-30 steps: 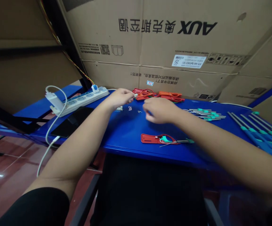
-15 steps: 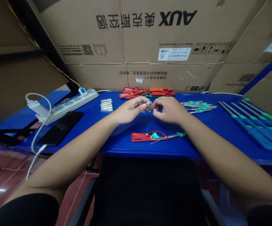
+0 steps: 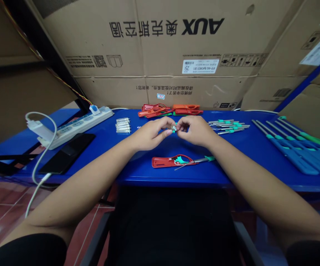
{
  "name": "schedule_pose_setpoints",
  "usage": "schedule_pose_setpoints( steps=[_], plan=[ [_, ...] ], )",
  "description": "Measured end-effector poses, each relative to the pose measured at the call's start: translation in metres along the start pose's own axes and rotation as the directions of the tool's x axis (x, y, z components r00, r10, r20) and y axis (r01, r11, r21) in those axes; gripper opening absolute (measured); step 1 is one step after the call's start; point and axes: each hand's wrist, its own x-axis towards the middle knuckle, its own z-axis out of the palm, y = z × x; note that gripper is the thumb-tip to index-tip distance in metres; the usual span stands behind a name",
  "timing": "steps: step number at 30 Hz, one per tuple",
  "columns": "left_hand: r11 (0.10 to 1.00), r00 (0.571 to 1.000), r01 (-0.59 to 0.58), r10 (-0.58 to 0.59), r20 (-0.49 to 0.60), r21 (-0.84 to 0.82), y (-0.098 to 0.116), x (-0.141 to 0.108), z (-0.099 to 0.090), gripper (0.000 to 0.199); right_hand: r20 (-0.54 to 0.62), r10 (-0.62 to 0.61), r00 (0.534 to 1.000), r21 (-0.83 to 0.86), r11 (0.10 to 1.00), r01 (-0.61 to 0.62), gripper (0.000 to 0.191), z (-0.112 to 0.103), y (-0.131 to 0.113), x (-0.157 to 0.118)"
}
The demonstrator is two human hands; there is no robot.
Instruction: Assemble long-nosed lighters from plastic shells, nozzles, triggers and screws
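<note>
Above the middle of the blue table, my left hand point(image 3: 154, 133) and my right hand point(image 3: 191, 129) meet at the fingertips. Between them is a small white and teal part point(image 3: 173, 128), pinched by the left fingers and touched by the right ones. Its exact shape is too small to tell. Nearer to me lies a red casing half point(image 3: 162, 162) with a teal trigger point(image 3: 181, 160) and a metal tube point(image 3: 200, 160) set in it.
Small clear cylinders point(image 3: 123, 125) lie left of my hands, and red and orange casings point(image 3: 156, 110) behind them. Metal rods with teal pieces point(image 3: 229, 126) and blue lighter bodies point(image 3: 301, 155) are at right. A phone point(image 3: 68, 152) and a power strip point(image 3: 77, 127) occupy the left.
The fingertips have drawn closer together around the small part, and its teal portion shows at a different angle. The whole view has shifted slightly.
</note>
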Motion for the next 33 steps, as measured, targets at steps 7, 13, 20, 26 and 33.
schedule_pose_setpoints(
  steps=[7,13,20,26,33],
  plan=[
    [0.999,0.999,0.019,-0.017,-0.044,0.036,-0.003,0.000,-0.005,0.024,-0.058,-0.033,0.998,0.045,0.998,0.036,0.008,-0.011,0.001,-0.001],
    [0.982,0.992,0.050,-0.028,-0.125,0.182,-0.006,0.002,-0.007,0.023,-0.132,-0.295,0.946,-0.115,0.953,0.281,0.011,-0.020,0.001,-0.004],
    [0.978,1.000,-0.024,0.026,-0.007,0.205,-0.004,0.001,-0.003,0.028,-0.033,-0.431,0.902,-0.200,0.887,0.417,0.014,-0.015,-0.003,-0.006],
    [0.980,0.999,-0.033,0.029,0.023,0.194,-0.005,0.001,-0.004,0.031,0.047,-0.479,0.877,-0.326,0.822,0.466,0.016,-0.020,-0.001,-0.008],
    [0.976,0.999,-0.052,0.049,0.021,0.213,-0.006,0.001,-0.005,0.031,0.107,-0.535,0.838,-0.336,0.774,0.537,0.024,-0.019,-0.003,-0.008]
  ],
)
